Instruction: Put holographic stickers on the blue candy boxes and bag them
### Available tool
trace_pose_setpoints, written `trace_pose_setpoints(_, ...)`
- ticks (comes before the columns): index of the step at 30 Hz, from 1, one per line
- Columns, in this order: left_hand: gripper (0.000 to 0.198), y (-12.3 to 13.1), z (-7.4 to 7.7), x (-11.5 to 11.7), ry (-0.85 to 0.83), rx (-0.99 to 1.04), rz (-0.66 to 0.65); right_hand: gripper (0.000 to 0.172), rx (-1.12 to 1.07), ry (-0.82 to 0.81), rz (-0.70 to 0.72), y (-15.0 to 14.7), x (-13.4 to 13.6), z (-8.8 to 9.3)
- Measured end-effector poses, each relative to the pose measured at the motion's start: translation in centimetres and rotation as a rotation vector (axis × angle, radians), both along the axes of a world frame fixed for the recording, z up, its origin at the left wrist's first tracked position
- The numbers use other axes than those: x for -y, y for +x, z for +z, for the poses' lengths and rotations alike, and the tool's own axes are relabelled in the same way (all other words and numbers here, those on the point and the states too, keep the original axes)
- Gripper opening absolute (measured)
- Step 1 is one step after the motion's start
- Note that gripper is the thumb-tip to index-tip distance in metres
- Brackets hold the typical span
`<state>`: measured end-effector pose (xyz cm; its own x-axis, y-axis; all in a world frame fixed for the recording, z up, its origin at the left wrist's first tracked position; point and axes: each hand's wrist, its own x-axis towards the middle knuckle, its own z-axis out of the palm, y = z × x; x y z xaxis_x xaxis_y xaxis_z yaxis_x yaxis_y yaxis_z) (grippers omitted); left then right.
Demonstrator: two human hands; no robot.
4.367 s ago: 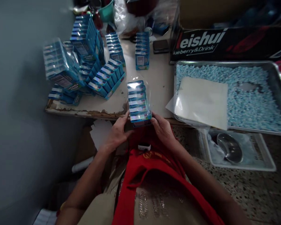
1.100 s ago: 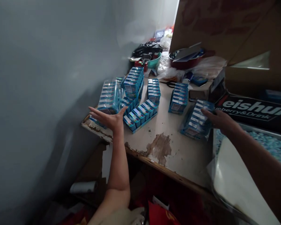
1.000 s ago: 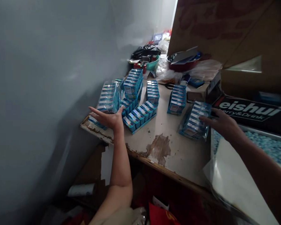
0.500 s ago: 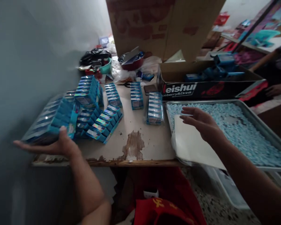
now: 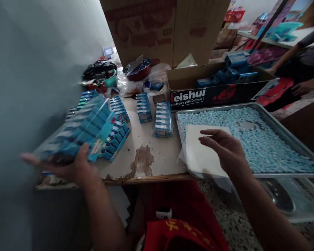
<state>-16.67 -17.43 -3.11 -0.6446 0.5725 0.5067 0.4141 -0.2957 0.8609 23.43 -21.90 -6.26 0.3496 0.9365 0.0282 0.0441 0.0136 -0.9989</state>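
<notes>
My left hand is under a clear-wrapped pack of small blue boxes, thumb pressed against its near side. The pack is tilted and slightly blurred, raised in front of other blue boxes. My right hand hovers above a cream sheet, its fingers and thumb a little apart and nothing between them. That sheet lies over the left part of a metal tray spread with small light-blue pieces. A row of blue boxes leans on the table partly behind the held pack.
More box rows and a wrapped row stand mid-table. Behind the tray is a printed carton holding blue boxes. A tall cardboard panel rises at the back. Another person's arm shows at right. A wall borders the left.
My left hand has lifted and tilted the wrapped pack rightward, so it covers more of the boxes behind. The view has shifted slightly; my right hand stays over the sheet.
</notes>
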Motion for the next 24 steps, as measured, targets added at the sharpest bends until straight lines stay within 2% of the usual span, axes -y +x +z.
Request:
trace_pose_setpoints(1,0.129,2.3,0.0,-1.1,0.189,-0.001,0.028,0.039,-0.001,0.012,-0.003,-0.2,0.3,0.1)
trace_pose_setpoints(2,0.123,4.7,-0.1,-2.4,0.259,0.041,-0.038,0.038,-0.002,0.025,-0.003,-0.4,0.6,0.2)
trace_pose_setpoints(4,0.119,9.4,-0.4,-5.1,0.230,0.159,-0.146,0.035,0.014,0.064,-0.014,-0.5,1.7,0.5)
trace_pose_setpoints(6,0.118,13.7,-0.8,-7.4,0.146,0.202,-0.175,0.031,0.053,0.099,-0.058,0.0,3.0,0.5)
trace_pose_setpoints(9,0.120,18.7,-1.9,-10.0,0.144,0.125,-0.124,0.029,0.105,0.083,-0.149,1.5,5.3,-0.1)
trace_pose_setpoints(12,0.118,22.2,-3.4,-11.5,0.143,0.007,-0.061,0.035,0.122,0.007,-0.279,3.5,7.3,-1.4)
trace_pose_setpoints(16,0.115,25.6,-6.7,-12.1,0.029,-0.121,0.003,0.046,0.162,-0.141,-0.406,5.1,9.1,-3.1)
trace_pose_setpoints(19,0.119,27.1,-9.1,-11.3,-0.040,-0.160,-0.018,0.051,0.107,-0.207,-0.448,5.1,9.7,-3.5)
trace_pose_setpoints(22,0.127,26.6,-10.2,-9.9,-0.033,-0.186,-0.126,0.052,0.085,-0.250,-0.452,4.3,9.8,-3.0)
trace_pose_setpoints(24,0.135,24.8,-10.2,-9.0,0.001,-0.211,-0.209,0.051,0.105,-0.299,-0.445,4.0,9.8,-2.6)
